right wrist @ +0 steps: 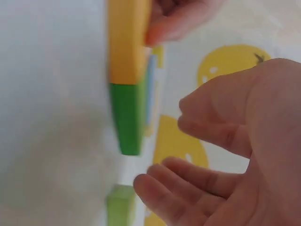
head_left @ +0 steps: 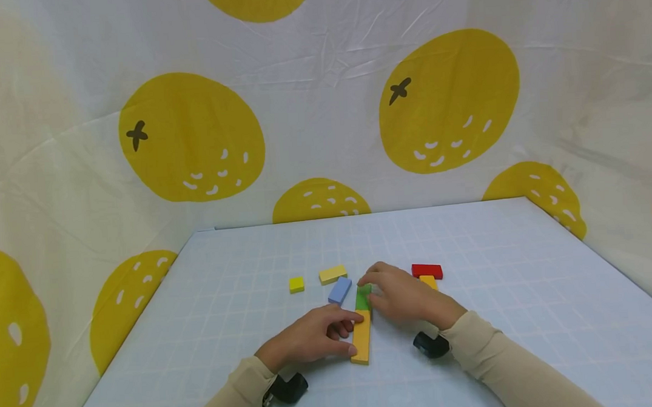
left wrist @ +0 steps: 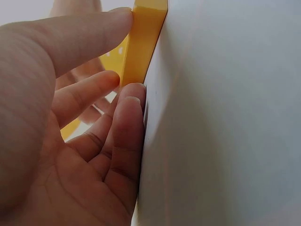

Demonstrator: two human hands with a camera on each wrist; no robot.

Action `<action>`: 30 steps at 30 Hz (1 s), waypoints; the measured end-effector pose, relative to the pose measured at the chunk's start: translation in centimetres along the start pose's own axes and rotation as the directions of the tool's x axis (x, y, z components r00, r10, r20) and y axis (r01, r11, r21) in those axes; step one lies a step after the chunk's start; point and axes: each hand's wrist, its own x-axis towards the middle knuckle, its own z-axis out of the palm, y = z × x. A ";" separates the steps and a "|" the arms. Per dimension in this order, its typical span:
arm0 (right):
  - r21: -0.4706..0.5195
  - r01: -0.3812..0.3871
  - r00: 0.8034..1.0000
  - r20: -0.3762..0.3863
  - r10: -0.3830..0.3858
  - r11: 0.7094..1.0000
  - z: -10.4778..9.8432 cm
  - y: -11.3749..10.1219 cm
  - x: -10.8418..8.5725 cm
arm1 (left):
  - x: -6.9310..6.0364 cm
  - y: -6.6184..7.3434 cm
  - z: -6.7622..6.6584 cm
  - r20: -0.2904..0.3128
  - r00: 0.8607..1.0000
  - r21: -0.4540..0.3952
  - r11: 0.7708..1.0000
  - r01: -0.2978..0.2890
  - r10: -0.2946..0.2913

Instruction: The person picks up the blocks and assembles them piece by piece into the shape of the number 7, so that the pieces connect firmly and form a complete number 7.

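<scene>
A long orange block [head_left: 362, 341] lies on the table with a green block [head_left: 363, 299] end to end at its far end. My left hand [head_left: 315, 334] is at the left of the orange block, its index finger touching the block near the green end and its thumb at the near part. In the left wrist view, thumb and fingers are spread apart. Over the far right of the green block is my right hand [head_left: 403, 294]. The right wrist view shows its fingers apart, with a gap to the green block. A light green block [right wrist: 121, 205] appears below them there.
A blue block [head_left: 339, 290], a pale yellow block [head_left: 333, 274] and a small yellow block [head_left: 297, 285] lie left of the row. Right of my right hand lie a red block [head_left: 427, 271] and an orange block [head_left: 429, 281], partly hidden. A patterned curtain [head_left: 322, 125] hangs behind the table [head_left: 241, 256].
</scene>
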 end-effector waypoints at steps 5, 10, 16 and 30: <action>0.139 -0.001 0.999 -0.045 0.007 0.990 -2.4 1.5 -0.3 | 0.1 0.0 0.1 0.001 1.000 -0.004 1.000 0.022 -0.022; 0.155 -0.030 0.994 -0.103 0.046 0.987 -4.0 4.4 -0.6 | 0.1 0.2 0.1 0.004 0.999 0.004 0.999 0.043 -0.043; 0.192 -0.158 0.979 -0.097 0.178 0.969 -5.1 7.3 -1.0 | 0.1 0.0 0.0 0.008 0.999 0.007 0.999 0.040 -0.040; 0.138 -0.269 0.958 -0.065 0.280 0.953 -5.4 11.2 -1.8 | 0.0 -0.2 0.0 0.009 1.000 0.018 1.000 0.015 -0.015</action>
